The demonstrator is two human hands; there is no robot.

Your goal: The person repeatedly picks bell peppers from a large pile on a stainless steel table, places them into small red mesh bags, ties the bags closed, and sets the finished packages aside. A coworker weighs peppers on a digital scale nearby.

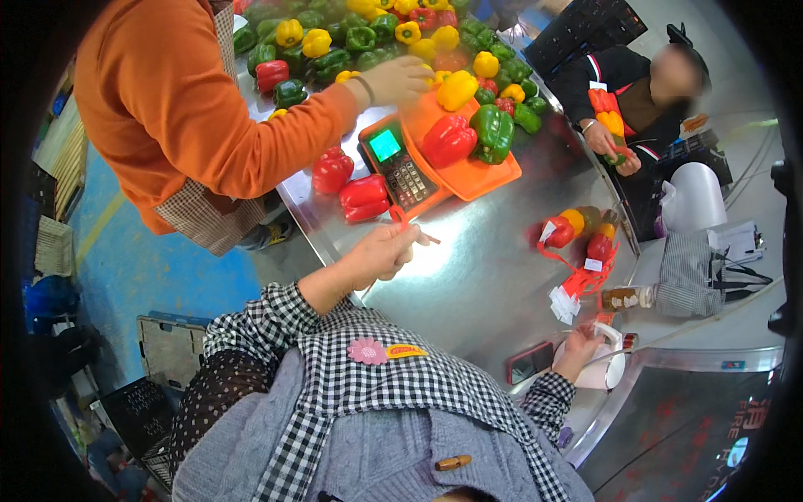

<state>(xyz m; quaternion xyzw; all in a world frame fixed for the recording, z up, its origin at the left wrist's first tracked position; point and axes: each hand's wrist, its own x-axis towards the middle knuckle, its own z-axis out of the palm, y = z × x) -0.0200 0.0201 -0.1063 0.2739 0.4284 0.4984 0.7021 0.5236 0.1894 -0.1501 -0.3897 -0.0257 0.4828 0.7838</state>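
My left hand (pixel 384 252) pinches a thin red strip (pixel 398 214) above the steel table (pixel 439 276), its loop close to the front of an orange digital scale (pixel 411 182). Two red bell peppers (pixel 365 198) lie just beyond that hand. On the scale's orange tray (pixel 495 182) rest a red pepper (pixel 449 140), a green pepper (pixel 493 133) and a yellow pepper (pixel 457 91). My right hand (pixel 578 349) is at a white cup-like container (pixel 600 371); whether it grips anything is unclear. Close by lie red strips with white tags (pixel 566 304).
Another person's hand (pixel 398 81) reaches over a heap of peppers (pixel 361 39). Across the table, a co-worker's hands (pixel 616 150) hold a packed row of peppers (pixel 610 122). Packed peppers (pixel 560 231), a phone (pixel 529 364), a jar (pixel 627 297) and a striped bag (pixel 689 274) are at the right.
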